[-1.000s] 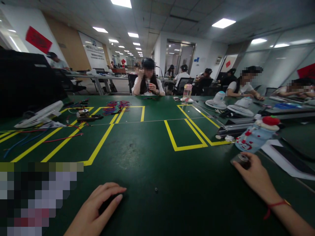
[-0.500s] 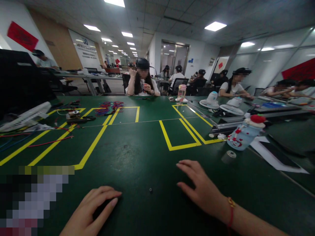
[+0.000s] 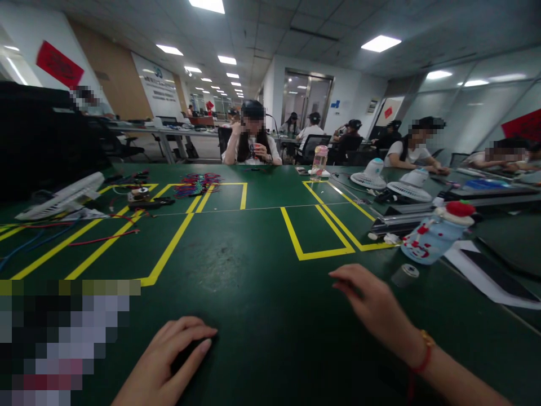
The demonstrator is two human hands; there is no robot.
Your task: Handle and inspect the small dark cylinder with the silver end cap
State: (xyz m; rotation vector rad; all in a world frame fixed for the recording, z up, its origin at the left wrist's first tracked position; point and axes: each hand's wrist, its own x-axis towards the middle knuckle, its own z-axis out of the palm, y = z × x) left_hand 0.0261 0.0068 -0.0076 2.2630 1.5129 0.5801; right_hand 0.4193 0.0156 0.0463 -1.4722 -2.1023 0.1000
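Observation:
My left hand [image 3: 171,358] rests on the green table [image 3: 253,361] at the lower left. Its fingers curve forward with the thumb apart from them, and nothing shows between them. Over the table to the right is my right hand [image 3: 376,313], a red cord bracelet [image 3: 426,352] on its wrist. Thumb and index finger come together at the tips, pointing left; whatever they may hold is too small or hidden to make out. Nearest to this hand stands a small grey cylinder [image 3: 406,275], just beyond its knuckles, not held.
A blue bottle with a red lid [image 3: 435,234] stands at the right by metal rails [image 3: 401,220] and white fans [image 3: 408,185]. Yellow tape [image 3: 325,252] marks the table. Tangled wires [image 3: 196,185] lie at left. A person [image 3: 252,141] sits opposite.
The small dark ring-like piece between my hands is gone from the table. My right hand has moved right, its spread fingers now drawn together. My left hand stays nearly the same; the view has shifted slightly.

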